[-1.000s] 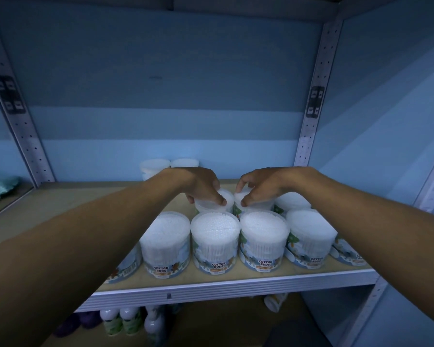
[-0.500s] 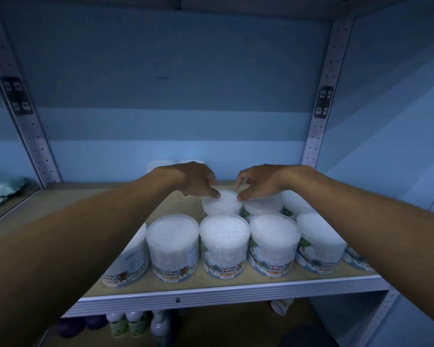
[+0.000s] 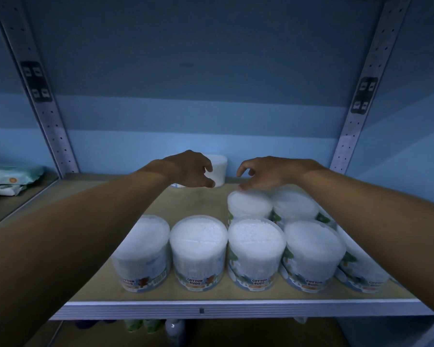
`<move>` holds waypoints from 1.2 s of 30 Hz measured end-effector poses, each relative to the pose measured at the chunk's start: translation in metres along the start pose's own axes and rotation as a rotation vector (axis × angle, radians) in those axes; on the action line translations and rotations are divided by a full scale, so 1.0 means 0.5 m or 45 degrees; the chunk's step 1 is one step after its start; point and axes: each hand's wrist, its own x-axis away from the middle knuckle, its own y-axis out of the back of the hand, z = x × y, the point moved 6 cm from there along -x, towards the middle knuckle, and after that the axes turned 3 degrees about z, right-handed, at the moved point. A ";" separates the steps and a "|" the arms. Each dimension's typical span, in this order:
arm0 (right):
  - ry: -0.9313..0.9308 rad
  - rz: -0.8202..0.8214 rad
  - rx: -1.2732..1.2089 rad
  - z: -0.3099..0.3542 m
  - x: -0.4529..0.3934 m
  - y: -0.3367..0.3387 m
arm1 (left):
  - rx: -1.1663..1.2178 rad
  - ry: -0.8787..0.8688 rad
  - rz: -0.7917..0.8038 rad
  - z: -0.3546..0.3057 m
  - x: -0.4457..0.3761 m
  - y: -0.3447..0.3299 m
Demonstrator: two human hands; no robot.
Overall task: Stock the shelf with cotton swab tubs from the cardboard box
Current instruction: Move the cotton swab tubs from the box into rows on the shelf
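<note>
Reaching deep over the shelf (image 3: pixel 145 299), a person extends both arms above rows of cotton swab tubs in the centre of the frame. The left hand (image 3: pixel 191 169) hovers just left of centre with its fingers loosely curled and holding nothing, in front of a lone tub (image 3: pixel 217 171) that stands against the blue back wall. The right hand (image 3: pixel 263 172) hangs beside it, fingers likewise relaxed and empty, their tips at or just above the lid of the second-row tub (image 3: pixel 249 205); whether they actually touch cannot be told through the blur. A neighbouring second-row tub (image 3: pixel 295 205) sits to its right, and the front row of tubs (image 3: pixel 256 251) lines the lower centre of the frame, labels facing out. The cardboard box is not in view. Packets (image 3: pixel 8 179) lie on the adjoining shelf at the left edge. Placement here appears to be finishing, with bare shelf left in the second row behind the two left front tubs. Doing the step well likely means seating each tub flat, snug against its neighbour, label forward, and lifting the hands straight up so the sleeves of packed tubs in front are not nudged.
</note>
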 end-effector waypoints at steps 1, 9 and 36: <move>0.001 -0.005 -0.008 0.004 -0.012 0.000 | 0.006 0.012 -0.003 0.011 -0.006 -0.001; -0.002 -0.030 -0.033 0.029 -0.112 0.003 | -0.057 0.052 -0.064 0.083 -0.065 -0.009; -0.048 -0.179 0.129 0.137 -0.300 -0.016 | 0.000 0.253 -0.068 0.199 -0.187 -0.025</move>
